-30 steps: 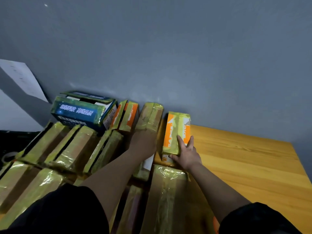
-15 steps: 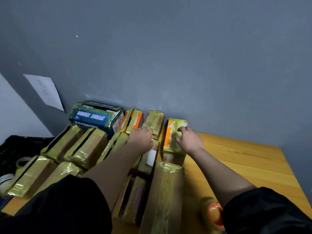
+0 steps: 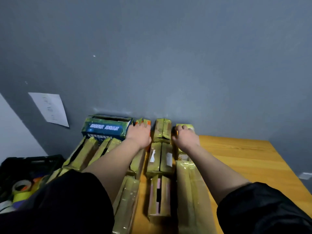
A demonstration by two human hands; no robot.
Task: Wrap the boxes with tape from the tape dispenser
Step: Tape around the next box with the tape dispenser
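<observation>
Head view: a person reached both arms across a wooden bench (image 3: pixel 244 159) crowded with tape-wrapped boxes, stacked in rows against a grey wall (image 3: pixel 168 56). The right hand (image 3: pixel 186 137) lay on top of the yellow-and-orange box (image 3: pixel 190 127) at the right end of the back row, fingers curled over its far edge, gripping it. The left hand (image 3: pixel 140 135) rested flat, fingers relaxed, on the orange-striped box (image 3: pixel 146 122) beside the blue carton (image 3: pixel 106 129). The gripped box ran lengthwise away from the person, directly under the right hand, so that hand seemed better placed to draw it back. No dispenser was identifiable; tape rolls (image 3: pixel 22 188) sat in a black crate (image 3: pixel 33 164) at far left, nearer the left arm.
</observation>
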